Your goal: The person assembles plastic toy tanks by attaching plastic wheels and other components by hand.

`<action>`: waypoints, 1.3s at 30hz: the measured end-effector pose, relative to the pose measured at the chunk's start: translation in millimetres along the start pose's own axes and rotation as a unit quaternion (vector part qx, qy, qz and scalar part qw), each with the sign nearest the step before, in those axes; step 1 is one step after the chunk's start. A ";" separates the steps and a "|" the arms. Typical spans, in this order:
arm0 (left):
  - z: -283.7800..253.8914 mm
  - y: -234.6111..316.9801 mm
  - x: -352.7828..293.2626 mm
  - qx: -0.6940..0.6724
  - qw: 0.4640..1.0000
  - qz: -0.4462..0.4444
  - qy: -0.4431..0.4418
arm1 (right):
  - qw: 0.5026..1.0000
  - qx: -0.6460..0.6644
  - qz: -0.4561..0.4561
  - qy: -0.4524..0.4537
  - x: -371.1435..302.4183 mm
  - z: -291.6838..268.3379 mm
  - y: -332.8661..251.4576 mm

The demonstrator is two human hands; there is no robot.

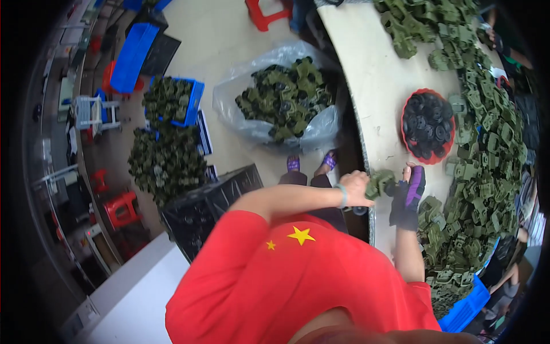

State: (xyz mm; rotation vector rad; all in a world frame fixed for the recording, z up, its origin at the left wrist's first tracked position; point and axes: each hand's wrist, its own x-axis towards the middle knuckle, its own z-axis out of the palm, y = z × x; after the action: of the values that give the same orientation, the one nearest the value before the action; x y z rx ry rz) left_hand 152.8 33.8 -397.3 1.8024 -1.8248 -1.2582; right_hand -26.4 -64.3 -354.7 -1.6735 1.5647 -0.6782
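Over the table's near edge, my left hand (355,188) is closed around a green moulded plastic part (378,184). A dark round piece shows at that part's right side, blurred. My right hand (413,186), in a purple and grey fingerless glove, is closed against the same side, its thumb raised; its other fingers are partly hidden. Below my left hand sit small dark wheels (359,210). Farther up the table, a red scalloped bowl (405,140) holds many black wheels. Right of my right hand lies a long heap of similar green parts (487,149).
On the floor ahead, a clear plastic bag (229,94) holds green parts with wheels. Blue crates (196,102) piled with parts and a black crate (252,178) are to my left. Red stools (122,210) stand farther left. Other people work along the table's far side.
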 end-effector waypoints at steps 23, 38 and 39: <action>0.0 -566.5 -77.3 -0.290 0.680 -0.556 0.381 | 0.882 -0.070 0.062 -0.462 -50.0 255.6 16.2; 51.4 -579.1 -64.3 -0.745 0.338 -0.394 0.419 | 0.785 0.080 0.567 -0.237 40.8 432.7 105.7; 50.1 -579.5 -61.0 -0.752 0.319 -0.379 0.435 | 0.784 0.076 0.569 -0.237 36.5 437.0 116.9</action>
State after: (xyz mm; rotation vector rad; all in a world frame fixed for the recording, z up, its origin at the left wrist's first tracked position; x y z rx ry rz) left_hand 513.5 201.1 -826.2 1.1966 0.9738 -0.9104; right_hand 253.7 -30.4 -710.2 -0.4560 1.6953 0.2520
